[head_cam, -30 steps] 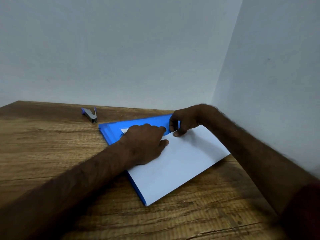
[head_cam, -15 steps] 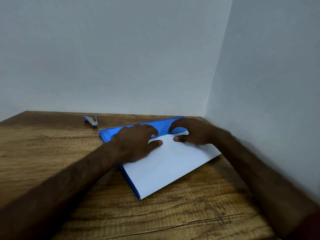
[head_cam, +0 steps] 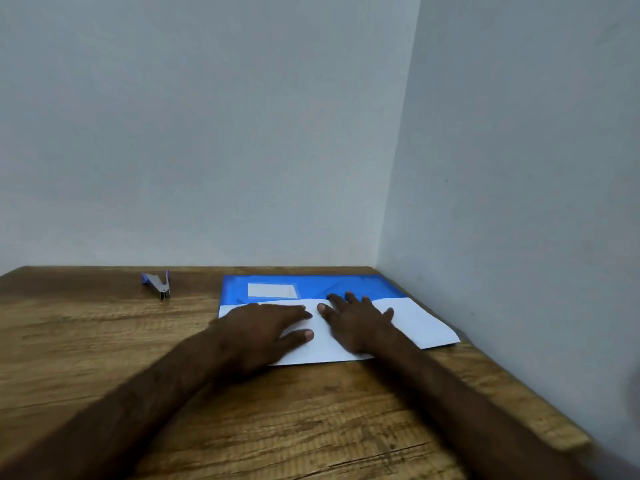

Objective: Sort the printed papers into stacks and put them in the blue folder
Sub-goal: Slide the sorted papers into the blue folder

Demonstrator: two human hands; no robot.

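**Q:** Leftmost, what lies on the wooden table [head_cam: 86,341]?

**A:** A small stapler [head_cam: 157,285] of grey metal with purple plastic trim, its wedge-shaped jaw gaping. It sits near the far edge of the grained brown tabletop, well apart from everything else.

**Q:** And the task's items?

**A:** To the stapler's right lies the blue folder [head_cam: 346,285], flat, glossy and rectangular, pushed towards the corner of the two pale matte walls. A white rectangular label [head_cam: 272,290] is on its far left part. The printed papers [head_cam: 419,323], smooth, white and blank on the visible face, cover the folder's near portion, leaving a blue band beyond them. Whether their far edge is tucked under a flap cannot be told.

**Q:** How are the hands placed?

**A:** The left hand [head_cam: 263,329] rests palm down on the left half of the papers, fingers straight and thumb out, gripping nothing. Just beside it, the right hand [head_cam: 356,322] also lies flat, with its splayed fingertips reaching the blue band. Both are released and press on the sheets. The papers' right corner is bare, close to the side wall [head_cam: 519,202].
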